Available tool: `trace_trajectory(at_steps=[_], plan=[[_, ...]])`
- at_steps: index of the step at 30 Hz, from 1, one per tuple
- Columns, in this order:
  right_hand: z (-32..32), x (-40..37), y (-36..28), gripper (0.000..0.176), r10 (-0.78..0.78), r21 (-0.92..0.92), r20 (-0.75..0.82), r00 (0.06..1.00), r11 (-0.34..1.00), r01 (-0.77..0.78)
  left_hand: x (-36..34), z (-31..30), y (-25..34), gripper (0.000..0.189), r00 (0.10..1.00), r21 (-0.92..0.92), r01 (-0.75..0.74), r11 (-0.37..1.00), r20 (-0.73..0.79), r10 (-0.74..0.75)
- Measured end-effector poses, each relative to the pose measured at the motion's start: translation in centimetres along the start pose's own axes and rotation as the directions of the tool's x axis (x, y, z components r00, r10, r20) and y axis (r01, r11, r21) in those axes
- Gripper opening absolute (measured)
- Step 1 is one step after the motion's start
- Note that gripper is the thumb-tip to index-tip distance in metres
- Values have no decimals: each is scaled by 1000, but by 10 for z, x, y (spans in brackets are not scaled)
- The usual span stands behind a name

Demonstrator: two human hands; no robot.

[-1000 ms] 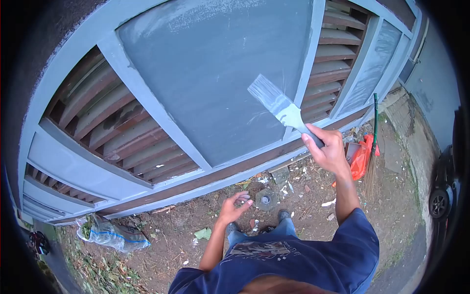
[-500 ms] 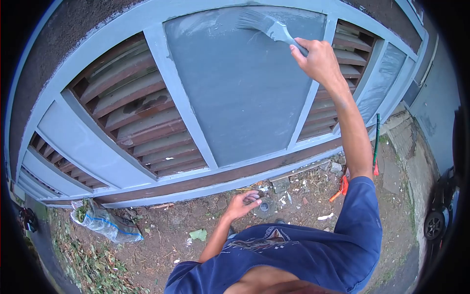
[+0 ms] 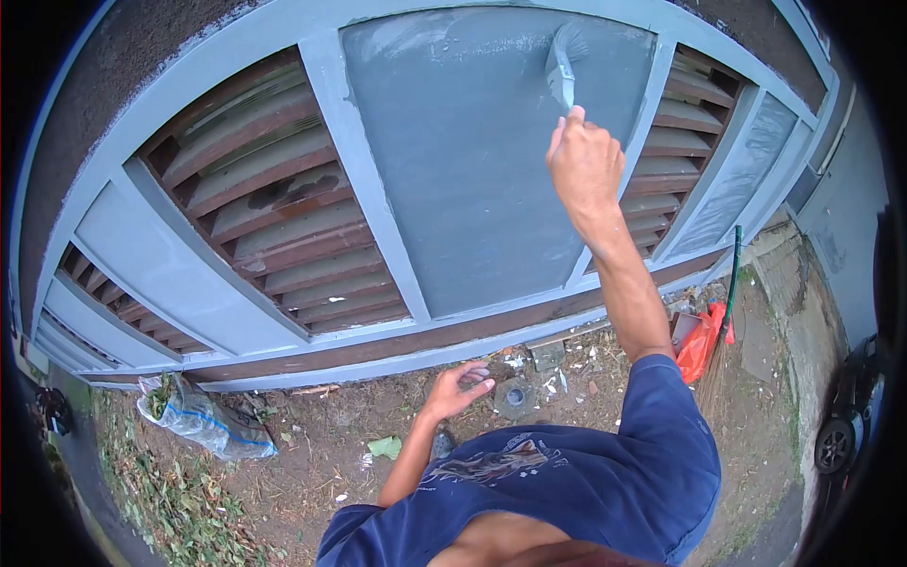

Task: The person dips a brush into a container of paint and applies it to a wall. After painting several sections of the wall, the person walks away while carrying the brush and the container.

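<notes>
A wide paintbrush (image 3: 563, 74) is gripped by its handle in my right hand (image 3: 588, 163), its bristles bent against the upper right of a grey-blue panel (image 3: 482, 180). Pale wet streaks run along the panel's top. Low in front of my body, my left hand (image 3: 457, 390) holds nothing, with its fingers apart and slightly curled. Just right of it on the ground sits a round grey container (image 3: 515, 399), seen from above. Light blue framing (image 3: 361, 170) borders the panel.
Brown louvred slats (image 3: 274, 203) flank the panel on the left, with more on the right. A clear plastic sack (image 3: 203, 421) lies on the dirt at left. An orange bag (image 3: 700, 345) and a green-handled broom (image 3: 734, 283) stand at right. A parked vehicle's wheel (image 3: 835, 444) shows far right.
My right hand has turned, and the brush has swept rightward across the panel's top, its bristles now pointing up. The left hand has shifted slightly. The view has moved a little.
</notes>
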State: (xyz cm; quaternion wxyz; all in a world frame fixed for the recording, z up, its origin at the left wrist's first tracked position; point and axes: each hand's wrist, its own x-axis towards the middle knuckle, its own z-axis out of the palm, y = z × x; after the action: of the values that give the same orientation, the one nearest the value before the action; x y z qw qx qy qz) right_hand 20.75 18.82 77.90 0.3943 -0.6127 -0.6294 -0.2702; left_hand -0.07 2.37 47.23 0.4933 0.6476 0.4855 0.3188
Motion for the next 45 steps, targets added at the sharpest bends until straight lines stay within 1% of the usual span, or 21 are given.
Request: trace_trajectory(at_steps=[2, 4, 5, 7, 9, 13, 15, 17, 18, 22, 24, 25, 27, 30, 33, 35, 37, 38, 41, 43, 45], plan=[[8, -4, -41, 16, -12, 62, -46, 999, 998, 15, -9, -7, -1, 51, 999, -1, -10, 1000, -31, 10], [2, -7, -80, 16, -105, 204, -41, 994, 973, 112, -16, -12, -3, 54, 998, -6, -26, 1000, -61, 26], [1, -9, -98, 16, -181, 256, -72, 981, 947, 194, -19, -14, -5, 51, 998, -3, 11, 1000, -57, -11], [6, -13, -129, 17, -292, 297, -138, 946, 899, 321, -23, -17, -5, 48, 997, -2, 54, 999, -48, -54], [2, -7, -139, 17, -308, 334, -65, 949, 889, 312, -25, -20, -2, 47, 996, 31, 74, 997, -41, -73], [-4, 3, -86, 17, -248, 358, -19, 969, 903, 238, -24, -18, -4, 46, 995, -50, 69, 996, -72, -72], [-11, 18, -38, 20, -199, 239, -55, 978, 949, 207, -17, -14, -10, 45, 997, -65, 45, 997, -59, -49], [-22, 31, 9, 18, -116, 174, -83, 990, 976, 129, -9, -12, -8, 45, 999, -37, 28, 999, -30, -29], [-32, 36, 26, 19, -46, 85, -67, 997, 995, 52, -8, -10, -8, 45, 1000, -9, 23, 1000, -6, -23], [-31, 48, 92, 22, 96, -92, -149, 984, 990, -110, 0, -6, -7, 44, 1000, -9, -18, 1000, 2, 18], [-26, 46, 105, 21, 171, -162, -191, 967, 966, -203, -1, -6, 1, 43, 999, -80, -35, 996, -37, 32], [-21, 42, 98, 21, 167, -159, -189, 968, 967, -198, -3, -6, 1, 43, 999, -82, -35, 996, -42, 31], [-12, 30, 66, 20, 162, -101, -89, 983, 980, -170, -5, -6, 0, 42, 997, -146, -46, 988, -63, 37], [-1, 15, -1, 17, 10, 79, -105, 994, 997, -2, -7, -6, -2, 41, 996, -136, -55, 989, -71, 45], [-2, 2, -67, 15, -48, 272, -60, 997, 960, 63, -11, -10, 4, 40, 994, -120, -59, 991, -98, 47], [0, -7, -101, 16, -146, 384, -31, 989, 911, 147, -11, -12, 3, 41, 993, -129, -52, 990, -113, 37], [6, -10, -124, 15, -208, 426, -33, 978, 882, 202, -13, -12, 2, 41, 992, -141, -44, 989, -126, 26], [7, -11, -129, 15, -264, 462, -40, 964, 850, 253, -13, -13, 1, 41, 991, -131, -35, 991, -132, 18], [7, -5, -109, 15, -306, 470, -56, 950, 832, 295, -11, -13, 0, 42, 991, -146, -10, 989, -133, -9], [11, 1, -72, 14, -270, 394, -87, 959, 875, 282, -8, -12, 0, 42, 992, -172, 8, 985, -123, -30], [4, 11, -28, 16, -195, 316, -69, 978, 926, 206, -2, -9, -1, 42, 995, -124, -21, 992, -101, 9]])
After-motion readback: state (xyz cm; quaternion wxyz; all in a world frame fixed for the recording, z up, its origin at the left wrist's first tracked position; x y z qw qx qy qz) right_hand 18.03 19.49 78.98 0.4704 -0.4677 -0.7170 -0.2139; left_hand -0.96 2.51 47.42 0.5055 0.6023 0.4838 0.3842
